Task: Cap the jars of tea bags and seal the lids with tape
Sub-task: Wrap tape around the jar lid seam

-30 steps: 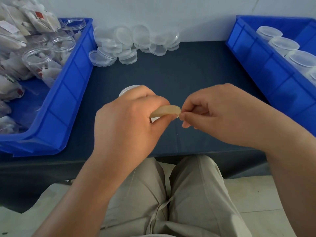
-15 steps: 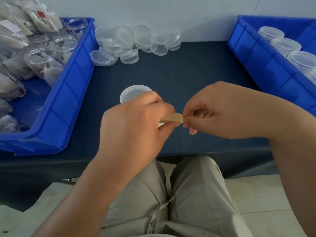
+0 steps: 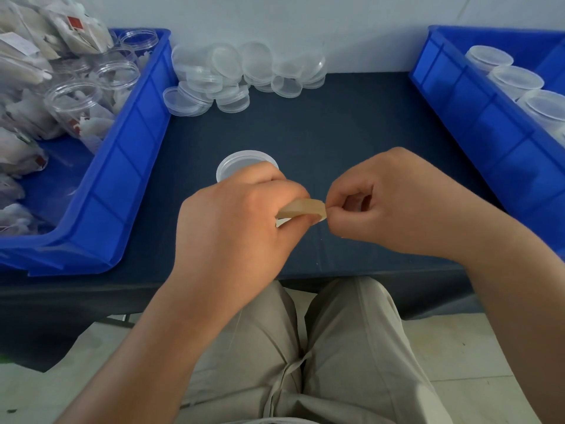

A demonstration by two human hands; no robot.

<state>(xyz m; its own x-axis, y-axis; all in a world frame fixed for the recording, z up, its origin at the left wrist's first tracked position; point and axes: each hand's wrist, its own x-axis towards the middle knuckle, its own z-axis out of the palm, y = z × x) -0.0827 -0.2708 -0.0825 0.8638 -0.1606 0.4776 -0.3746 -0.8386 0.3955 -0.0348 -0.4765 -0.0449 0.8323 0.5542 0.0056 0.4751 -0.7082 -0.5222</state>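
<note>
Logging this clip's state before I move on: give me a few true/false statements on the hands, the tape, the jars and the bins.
1. The left hand holds the tape roll. True.
2. The right hand lies open and idle. False: it pinches the tape roll's edge.
3. The jar behind the left hand is capped. True.
4. The loose lids lie in the right bin. False: they are piled on the table; that bin holds capped jars.
5. The left bin holds open jars and tea bags. True.
</note>
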